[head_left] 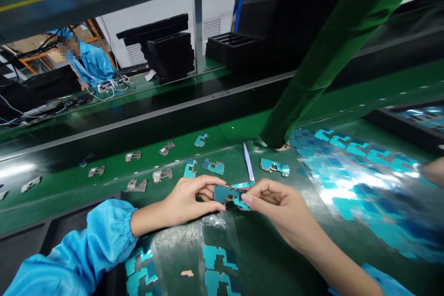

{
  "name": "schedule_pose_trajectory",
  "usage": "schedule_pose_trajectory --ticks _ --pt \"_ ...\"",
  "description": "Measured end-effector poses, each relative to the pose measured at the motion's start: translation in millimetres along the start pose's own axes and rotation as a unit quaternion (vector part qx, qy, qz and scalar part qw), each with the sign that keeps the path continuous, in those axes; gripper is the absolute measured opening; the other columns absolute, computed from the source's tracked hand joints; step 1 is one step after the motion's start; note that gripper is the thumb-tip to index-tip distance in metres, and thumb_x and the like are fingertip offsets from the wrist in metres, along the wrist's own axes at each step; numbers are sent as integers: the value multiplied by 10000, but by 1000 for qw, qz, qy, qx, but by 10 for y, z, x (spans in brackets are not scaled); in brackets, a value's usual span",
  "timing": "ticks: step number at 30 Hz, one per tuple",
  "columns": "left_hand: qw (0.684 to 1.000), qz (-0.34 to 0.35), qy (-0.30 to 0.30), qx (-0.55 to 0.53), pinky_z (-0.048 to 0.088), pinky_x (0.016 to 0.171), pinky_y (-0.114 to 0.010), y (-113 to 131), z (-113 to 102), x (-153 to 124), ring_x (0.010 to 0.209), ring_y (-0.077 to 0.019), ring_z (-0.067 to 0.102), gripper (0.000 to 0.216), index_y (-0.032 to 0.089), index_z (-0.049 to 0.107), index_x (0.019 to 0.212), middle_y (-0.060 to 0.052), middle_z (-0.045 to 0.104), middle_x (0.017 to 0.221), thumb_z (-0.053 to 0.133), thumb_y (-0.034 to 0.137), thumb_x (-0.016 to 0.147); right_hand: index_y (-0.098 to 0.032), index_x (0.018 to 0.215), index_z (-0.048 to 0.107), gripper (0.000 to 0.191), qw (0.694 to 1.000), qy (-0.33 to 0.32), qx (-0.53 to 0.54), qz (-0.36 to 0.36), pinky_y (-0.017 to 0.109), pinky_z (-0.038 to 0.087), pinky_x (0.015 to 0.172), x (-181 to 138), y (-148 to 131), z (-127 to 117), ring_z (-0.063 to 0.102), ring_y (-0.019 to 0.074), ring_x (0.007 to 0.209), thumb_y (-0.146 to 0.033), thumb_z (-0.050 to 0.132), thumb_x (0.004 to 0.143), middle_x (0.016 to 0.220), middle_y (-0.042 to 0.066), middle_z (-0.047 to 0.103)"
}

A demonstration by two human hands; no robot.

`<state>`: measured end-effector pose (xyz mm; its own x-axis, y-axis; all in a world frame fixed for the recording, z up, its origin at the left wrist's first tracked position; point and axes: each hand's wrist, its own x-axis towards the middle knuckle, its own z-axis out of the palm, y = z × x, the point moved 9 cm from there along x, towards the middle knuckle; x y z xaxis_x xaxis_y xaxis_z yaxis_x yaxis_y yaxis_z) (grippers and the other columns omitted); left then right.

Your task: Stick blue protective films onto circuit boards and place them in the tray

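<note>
Holding the circuit board (222, 193) in the head view, your left hand (187, 200) grips its left end, thumb against fingers, just on the near side of the lilac tweezers (248, 162). Your right hand (282, 206) is closed in a pinch on the blue film (240, 202) at the other end; whether those fingers grip the board too, you can't tell from here.

Careful now: a slack left thumb could let the board twist, and a sideways tug from the right could leave that film crooked or creased.

Watch the tweezers, lying loose just beyond your fingers: a forward nudge could send them skidding into the covered board (274, 167) on their right. Well left of the tweezers, a bare board (136, 185) lies near your left sleeve (109, 222), where a wide swing might knock it. Nearer you than the tweezers, a sticker sheet (215, 259) could shift under a dragging wrist. Far right of the tweezers, a blurred hand (435, 171) pokes in; a bump there might jog your arm.
</note>
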<state>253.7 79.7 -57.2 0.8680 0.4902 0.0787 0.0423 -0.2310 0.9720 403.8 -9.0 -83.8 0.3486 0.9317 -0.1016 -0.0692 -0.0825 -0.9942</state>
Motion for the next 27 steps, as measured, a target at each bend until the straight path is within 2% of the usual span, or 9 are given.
schedule_pose_trajectory --ticks 8,21,27 --pt "1000 -2 1 -14 615 756 -284 -10 -3 3 798 -178 747 461 143 632 1176 -55 752 872 820 299 785 -188 683 692 340 1000 -9 -3 9 282 515 610 -1 24 10 626 174 628 -497 825 735 651 47 668" --pt "999 -32 15 -10 602 695 -272 -19 -12 14 739 -171 741 432 133 647 1103 -46 755 796 848 260 742 -185 648 688 382 1000 0 12 21 283 527 592 0 -7 11 640 179 602 -533 846 677 619 52 676" --pt "996 -71 24 -49 593 678 -256 -53 4 15 691 -156 732 421 131 657 1054 -40 756 779 867 224 702 -183 653 689 344 999 -6 22 21 285 544 609 7 -10 28 657 177 605 -490 839 694 618 48 686"
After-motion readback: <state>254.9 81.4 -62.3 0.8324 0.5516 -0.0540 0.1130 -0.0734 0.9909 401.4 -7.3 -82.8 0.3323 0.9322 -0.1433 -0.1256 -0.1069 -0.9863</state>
